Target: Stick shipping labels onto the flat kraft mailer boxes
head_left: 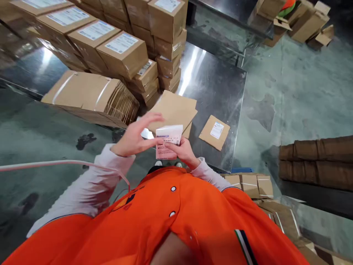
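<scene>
Head view: my right hand [185, 151] pinches the white printed paper slip [168, 151] near flat brown cardboard sheets [174, 106]; my left hand [136, 137], fingers spread wide, meets its edge. Probably light, limp and easily creased, it suits a margin grip.

From head height, the only view looked steeply down and forward: orange shirt [154, 206] close at bottom, left hand [135, 137] and right hand [185, 151] near mid-frame, metal table [220, 84] beyond, upper centre.
</scene>
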Demonstrator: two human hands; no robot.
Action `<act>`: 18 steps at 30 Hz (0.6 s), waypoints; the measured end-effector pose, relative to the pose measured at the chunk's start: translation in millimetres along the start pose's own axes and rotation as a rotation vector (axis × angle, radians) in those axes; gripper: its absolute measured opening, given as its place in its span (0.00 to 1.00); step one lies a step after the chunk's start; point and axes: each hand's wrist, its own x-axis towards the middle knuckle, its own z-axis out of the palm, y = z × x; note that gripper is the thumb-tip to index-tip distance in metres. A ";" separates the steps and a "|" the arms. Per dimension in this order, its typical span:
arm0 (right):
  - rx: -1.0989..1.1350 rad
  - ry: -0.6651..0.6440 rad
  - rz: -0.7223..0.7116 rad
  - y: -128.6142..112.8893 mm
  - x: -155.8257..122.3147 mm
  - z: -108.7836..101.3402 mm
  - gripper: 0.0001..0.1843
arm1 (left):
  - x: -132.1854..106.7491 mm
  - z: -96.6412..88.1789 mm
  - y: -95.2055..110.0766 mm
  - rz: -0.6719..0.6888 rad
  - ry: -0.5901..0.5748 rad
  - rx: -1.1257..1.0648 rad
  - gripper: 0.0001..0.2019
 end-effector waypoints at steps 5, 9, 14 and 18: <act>-0.493 0.246 -0.241 -23.7 -14.6 -2.8 0.33 | -36.9 42.2 -29.9 -0.425 0.023 -0.307 0.18; -0.752 0.023 -0.344 -50.5 -18.8 -6.3 0.08 | -43.5 55.1 -34.3 -0.441 0.042 -0.375 0.15; -0.722 0.096 -0.195 -53.3 -8.2 3.9 0.11 | -37.2 54.8 -35.4 -0.390 0.230 -0.337 0.21; -0.651 0.162 -0.190 -47.5 6.6 7.9 0.11 | -20.3 38.2 -48.9 -0.403 0.077 -0.407 0.15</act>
